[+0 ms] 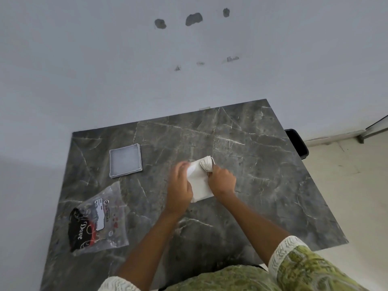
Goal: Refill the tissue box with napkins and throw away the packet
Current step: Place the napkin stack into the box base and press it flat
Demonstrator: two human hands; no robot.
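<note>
A white stack of napkins (pixel 199 181) sits at the middle of the dark marble table (pixel 262 164), its far end fanned and curled up. My left hand (pixel 180 185) grips the stack's left side. My right hand (pixel 222 180) grips its right side at the fanned end. A thin clear edge shows at the stack's far right corner; whether the tissue box lies beneath it I cannot tell. A shallow square grey lid or tray (pixel 125 161) lies to the left. The clear plastic packet (pixel 98 219) with a black and red print lies flat at the near left.
A black bin (pixel 299 143) stands on the floor just past the table's right edge. A white wall runs behind the table. Pale floor tiles show to the right.
</note>
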